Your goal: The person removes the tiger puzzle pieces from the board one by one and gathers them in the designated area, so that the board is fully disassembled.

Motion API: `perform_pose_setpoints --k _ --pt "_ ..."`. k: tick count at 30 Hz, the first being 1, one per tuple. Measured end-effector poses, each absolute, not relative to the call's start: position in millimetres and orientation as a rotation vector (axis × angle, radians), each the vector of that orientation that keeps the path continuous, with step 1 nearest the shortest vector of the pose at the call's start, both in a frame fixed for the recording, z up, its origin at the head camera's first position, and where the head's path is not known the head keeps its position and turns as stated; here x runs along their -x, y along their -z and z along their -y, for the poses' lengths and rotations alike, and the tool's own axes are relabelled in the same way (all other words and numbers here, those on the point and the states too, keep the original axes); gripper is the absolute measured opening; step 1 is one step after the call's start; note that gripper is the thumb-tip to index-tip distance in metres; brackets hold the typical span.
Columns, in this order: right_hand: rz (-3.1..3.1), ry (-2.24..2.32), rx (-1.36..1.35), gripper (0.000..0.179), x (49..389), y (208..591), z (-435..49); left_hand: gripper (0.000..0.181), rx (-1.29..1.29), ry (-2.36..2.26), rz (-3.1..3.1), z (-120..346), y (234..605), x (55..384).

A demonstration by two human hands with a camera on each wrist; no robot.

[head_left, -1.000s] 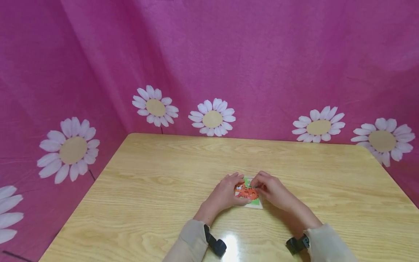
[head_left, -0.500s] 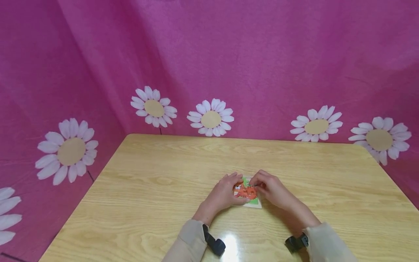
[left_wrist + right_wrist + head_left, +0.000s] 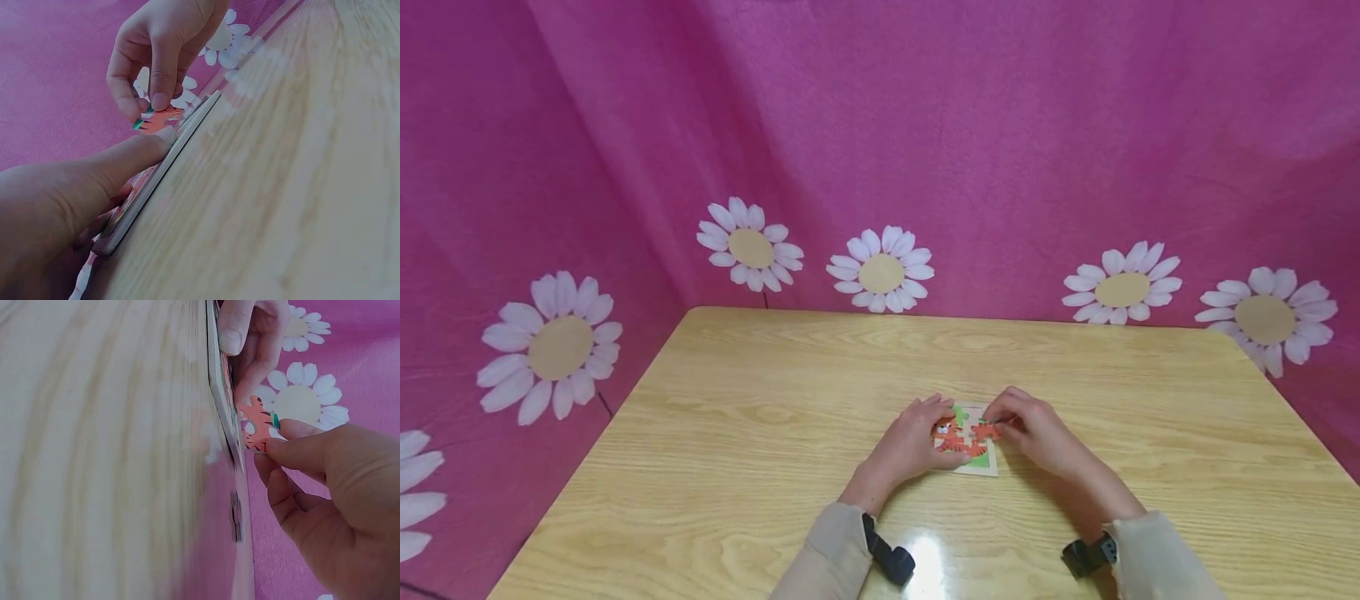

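A jigsaw puzzle board point(image 3: 988, 472) with a pale frame and an orange tiger on green lies flat on the table. My left hand point(image 3: 910, 440) holds it down from the left, thumb over the near side and fingers along the far side. Between the right hand's point(image 3: 1036, 427) thumb and fingertips is an orange, black-striped puzzle piece point(image 3: 255, 425), tilted up just over the board's right part. In the left wrist view that piece point(image 3: 159, 120) shows beyond the left thumb point(image 3: 159, 144). Bare pale wood shows in the board's middle and upper right.
The wood-grain table point(image 3: 775, 400) stretches out on all sides of the board. In the right wrist view a small flat dark-edged thing point(image 3: 236, 515) lies on the table near the right hand. A pink curtain with white daisies point(image 3: 880, 273) stands behind the table.
My right hand has moved slightly right, drawing the tiger puzzle piece up from the board, and a pale gap shows where it lay. The left hand keeps its place on the board.
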State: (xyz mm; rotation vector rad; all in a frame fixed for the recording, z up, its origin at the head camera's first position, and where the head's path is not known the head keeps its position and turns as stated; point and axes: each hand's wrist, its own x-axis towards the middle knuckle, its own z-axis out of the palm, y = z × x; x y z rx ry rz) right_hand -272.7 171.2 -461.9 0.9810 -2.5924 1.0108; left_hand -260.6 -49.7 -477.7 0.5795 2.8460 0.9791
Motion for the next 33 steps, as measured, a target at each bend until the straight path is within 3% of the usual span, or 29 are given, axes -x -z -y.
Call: perform_pose_setpoints --k 24,33 --pt "2.697 -0.981 -0.784 0.023 270 461 -200 0.073 -0.596 -0.945 -2.87 50 480 260" --pt "2.592 -0.969 -0.836 0.027 270 462 -211 0.073 -0.615 -0.908 -2.895 51 479 261"
